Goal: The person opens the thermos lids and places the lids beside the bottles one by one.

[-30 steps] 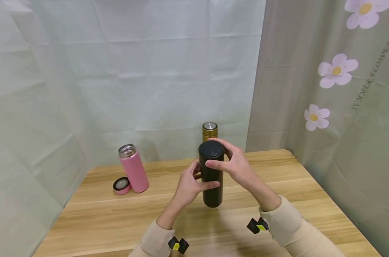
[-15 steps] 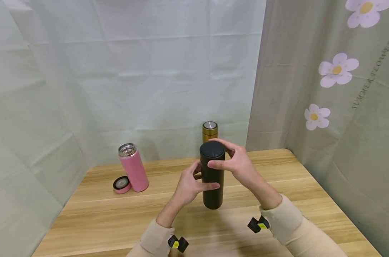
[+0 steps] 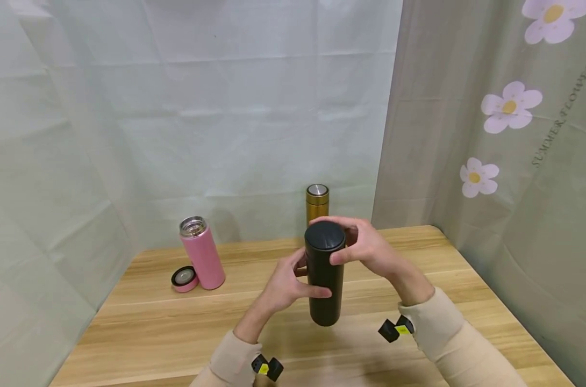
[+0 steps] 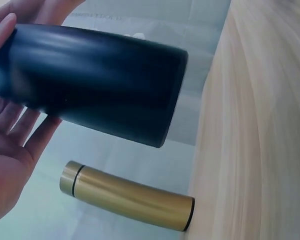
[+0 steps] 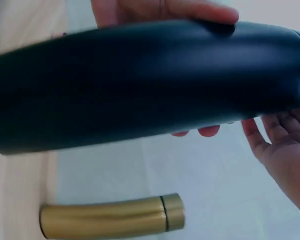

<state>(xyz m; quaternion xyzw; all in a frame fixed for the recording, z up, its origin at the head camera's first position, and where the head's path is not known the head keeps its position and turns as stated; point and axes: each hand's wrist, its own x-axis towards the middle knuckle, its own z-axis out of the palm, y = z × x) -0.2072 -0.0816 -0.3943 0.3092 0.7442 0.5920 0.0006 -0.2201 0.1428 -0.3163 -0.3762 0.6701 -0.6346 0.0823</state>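
Note:
A tall black thermos bottle [image 3: 324,274] is held nearly upright over the wooden table, its flat black lid [image 3: 324,235] on top. My left hand [image 3: 280,285] grips it around the middle from the left, thumb across the near side. Up at the lid end, my right hand [image 3: 370,248] holds it from the right, fingers behind and thumb in front. In the left wrist view the black bottle's base [image 4: 172,100] is apart from the tabletop. Behind it stands a gold thermos [image 3: 317,207] with its cap on, partly hidden in the head view by my right fingers.
On the left of the table [image 3: 177,328] a pink thermos [image 3: 203,258] stands with its mouth uncovered. Its pink lid [image 3: 184,278] lies beside it, black-rimmed inside facing up. Pale curtains [image 3: 254,129] hang behind the table and along both sides.
Both hands have brought the black thermos bottle slightly nearer and to the right. It shows a little lower in the head view, and both hands keep their hold.

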